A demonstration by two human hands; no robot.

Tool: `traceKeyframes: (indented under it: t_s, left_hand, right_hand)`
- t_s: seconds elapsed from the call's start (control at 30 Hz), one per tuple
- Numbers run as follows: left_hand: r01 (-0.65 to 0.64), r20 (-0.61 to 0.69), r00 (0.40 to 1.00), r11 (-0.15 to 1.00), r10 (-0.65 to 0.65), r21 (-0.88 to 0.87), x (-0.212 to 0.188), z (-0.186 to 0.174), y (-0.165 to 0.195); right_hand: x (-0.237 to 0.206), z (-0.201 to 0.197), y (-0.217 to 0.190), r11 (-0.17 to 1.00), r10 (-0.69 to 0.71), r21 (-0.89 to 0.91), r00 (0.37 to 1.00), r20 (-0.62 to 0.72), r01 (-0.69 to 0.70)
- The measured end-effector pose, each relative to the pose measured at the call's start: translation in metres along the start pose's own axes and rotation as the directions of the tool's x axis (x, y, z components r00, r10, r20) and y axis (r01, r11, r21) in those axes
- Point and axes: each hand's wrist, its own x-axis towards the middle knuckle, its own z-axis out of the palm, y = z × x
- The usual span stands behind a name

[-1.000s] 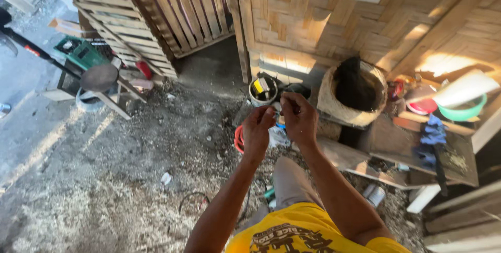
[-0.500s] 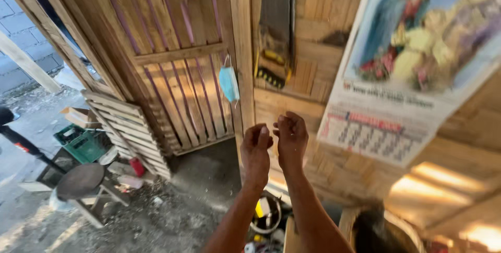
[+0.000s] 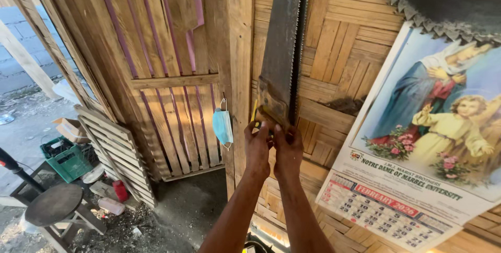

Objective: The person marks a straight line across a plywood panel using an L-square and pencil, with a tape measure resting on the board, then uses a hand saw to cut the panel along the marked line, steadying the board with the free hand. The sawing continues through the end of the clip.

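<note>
While both arms reach up, my left hand (image 3: 257, 146) and right hand (image 3: 288, 148) close around the lower end of the handsaw (image 3: 282, 49) on the woven wall (image 3: 339, 39). Step: gripping it. Next, probably lifting it free. Long axis near vertical, teeth rightward.

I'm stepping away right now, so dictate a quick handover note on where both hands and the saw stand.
Left hand: raised, fingers at the bottom end of the hand saw, around something yellow; grip unclear.
Right hand: beside it, fingertips on the same end.
Saw: upright against the woven bamboo wall, teeth facing right.
Done: both hands are on the saw.
Left: it has not come off the wall.
</note>
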Motion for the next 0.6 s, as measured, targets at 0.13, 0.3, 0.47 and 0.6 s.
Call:
traceKeyframes:
  t_s: [0.13, 0.3, 0.47, 0.6]
  left_hand:
    - [-0.047, -0.026, 0.999, 0.999, 0.047, -0.003, 0.001, -0.006, 0.004]
    - [-0.201, 0.058, 0.977, 0.978, 0.204, -0.064, -0.016, -0.003, 0.006]
    - [-0.407, 0.165, 0.901, 0.913, 0.401, 0.004, -0.054, -0.011, 0.021]
    - [-0.609, 0.207, 0.793, 0.737, 0.573, 0.292, -0.115, -0.059, 0.051]
  right_hand:
    - [-0.01, -0.004, -0.011, 0.971, -0.043, 0.24, 0.983, 0.18, -0.001]
    - [-0.023, -0.007, -0.038, 0.96, -0.123, 0.276, 0.945, 0.304, 0.036]
    - [-0.041, -0.015, -0.061, 0.947, -0.175, 0.32, 0.894, 0.412, 0.038]
    - [-0.082, -0.025, -0.049, 0.953, -0.084, 0.284, 0.807, 0.585, -0.107]
